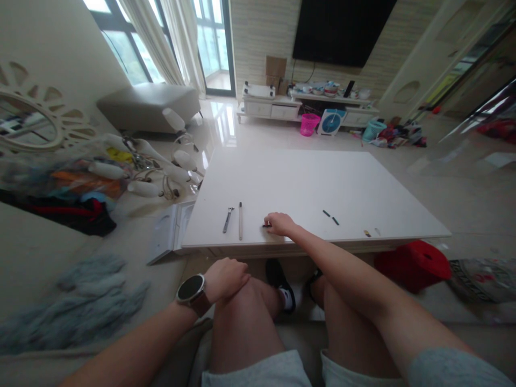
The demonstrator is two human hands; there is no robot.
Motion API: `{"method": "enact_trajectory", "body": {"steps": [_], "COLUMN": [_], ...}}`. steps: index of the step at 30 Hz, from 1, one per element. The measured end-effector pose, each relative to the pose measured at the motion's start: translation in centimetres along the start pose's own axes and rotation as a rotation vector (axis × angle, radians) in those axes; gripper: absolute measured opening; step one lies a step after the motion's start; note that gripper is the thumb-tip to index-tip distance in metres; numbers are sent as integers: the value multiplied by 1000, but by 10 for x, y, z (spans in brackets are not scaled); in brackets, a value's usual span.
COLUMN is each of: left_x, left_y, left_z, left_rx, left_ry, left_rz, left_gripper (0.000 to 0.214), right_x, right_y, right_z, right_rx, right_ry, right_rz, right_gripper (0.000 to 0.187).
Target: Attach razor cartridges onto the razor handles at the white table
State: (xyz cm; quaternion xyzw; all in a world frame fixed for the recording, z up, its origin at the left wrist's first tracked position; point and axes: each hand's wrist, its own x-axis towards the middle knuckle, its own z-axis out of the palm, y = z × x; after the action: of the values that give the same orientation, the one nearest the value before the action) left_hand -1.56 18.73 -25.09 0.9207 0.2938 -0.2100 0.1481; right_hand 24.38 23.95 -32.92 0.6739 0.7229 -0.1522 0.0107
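My right hand (278, 223) is above the near part of the white table (290, 177), thumb and fingers pinched on a small dark strip (266, 226). Its exact kind is too small to make out. Left of it lie a pale toothbrush (241, 221) and a silver razor (228, 220), side by side. Two short dark green pieces (331, 217) lie to the right of that hand. Farther right are a small brown and yellow piece (367, 233) and a pale curved bit (377, 231). My left hand (226, 277) rests on my left knee, fingers together and curled, holding nothing visible.
A red roll (417, 266) stands by the table's right front corner. At the left are a white box (166, 236) and a lamp with white shades (161, 161). Beyond the table sit a pink basket (309, 124) and a low TV cabinet (264, 109).
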Motion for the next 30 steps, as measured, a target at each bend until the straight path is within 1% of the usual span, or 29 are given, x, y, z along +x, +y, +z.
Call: {"method": "enact_trajectory", "body": {"steps": [3, 5, 7, 9, 13, 15, 17, 19, 22, 25, 30], "left_x": [0, 0, -1, -1, 0, 0, 0, 0, 0, 0, 0], "left_y": [0, 0, 0, 1, 1, 1, 0, 0, 0, 0, 0], "left_z": [0, 0, 0, 0, 0, 0, 0, 0, 0, -1, -2], "left_rx": [1, 0, 2, 6, -2, -8, -13, -16, -15, -14, -11], "left_ry": [8, 10, 11, 12, 16, 17, 18, 19, 22, 23, 14], "left_rz": [6, 5, 5, 0, 0, -1, -8, -10, -4, 3, 5], "left_gripper": [41, 40, 40, 40, 40, 40, 40, 40, 41, 41, 41], "right_x": [-1, -3, -7, -15, -43, -58, -69, -75, -75, -70, -57], "right_y": [16, 35, 61, 92, 153, 177, 193, 202, 205, 198, 178], "right_z": [-2, -6, -10, -14, -18, -17, -14, -10, -3, 2, 4], "right_rx": [48, 70, 74, 64, 25, 10, 9, 25, 56, 73, 89], "right_ry": [20, 56, 106, 152, 222, 244, 247, 230, 199, 188, 192], "right_rz": [27, 76, 159, 269, 512, 606, 662, 676, 642, 595, 526], "right_gripper": [21, 20, 19, 21, 29, 34, 36, 36, 35, 35, 33]}}
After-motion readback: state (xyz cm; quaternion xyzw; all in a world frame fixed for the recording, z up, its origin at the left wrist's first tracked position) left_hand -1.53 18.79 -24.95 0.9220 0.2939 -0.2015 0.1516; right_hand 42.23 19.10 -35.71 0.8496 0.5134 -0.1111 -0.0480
